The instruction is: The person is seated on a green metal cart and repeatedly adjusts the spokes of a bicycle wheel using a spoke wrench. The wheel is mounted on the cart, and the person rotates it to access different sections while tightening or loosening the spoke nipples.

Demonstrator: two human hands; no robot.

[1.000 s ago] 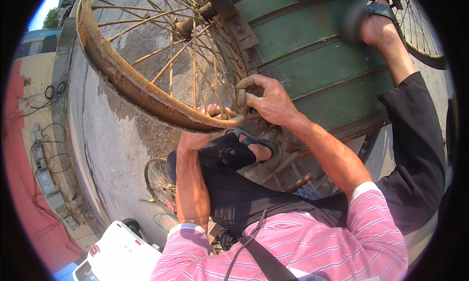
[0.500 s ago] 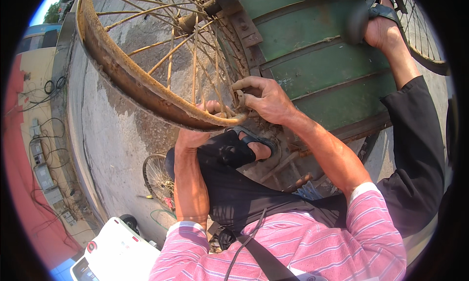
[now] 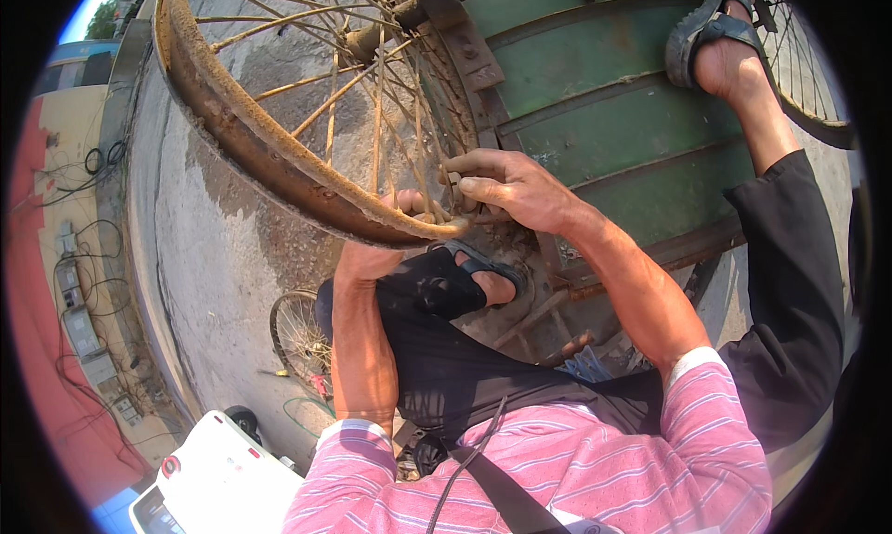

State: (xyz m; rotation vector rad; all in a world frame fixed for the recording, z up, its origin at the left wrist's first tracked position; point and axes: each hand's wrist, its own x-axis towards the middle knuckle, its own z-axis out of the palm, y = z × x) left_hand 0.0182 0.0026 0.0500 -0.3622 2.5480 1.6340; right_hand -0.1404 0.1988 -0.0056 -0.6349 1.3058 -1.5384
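A rusty spoked wheel rim (image 3: 279, 167), coated in brown dirt and without a tyre, stands tilted before me. My left hand (image 3: 372, 255) reaches up from under its lower edge and is closed round the rim, its fingertips showing among the spokes (image 3: 377, 130). Just inside the rim's right end, my right hand (image 3: 528, 190) is closed in a pinch. Between its thumb and forefinger sits a small greyish piece (image 3: 453, 179), next to the spoke ends; its exact kind cannot be made out.
Ribbed green metal panels (image 3: 613, 116) of a cart lie right of the wheel. My sandalled foot (image 3: 725, 51) rests against them; another tyred wheel (image 3: 804, 60) is beyond. A smaller spoked wheel (image 3: 299, 339) lies on the concrete at left, near a white scooter (image 3: 218, 474).
The rim has shifted slightly to the right. My right hand's fingers have changed position around the small piece, and the hand has moved a little right. The left hand keeps its grip.
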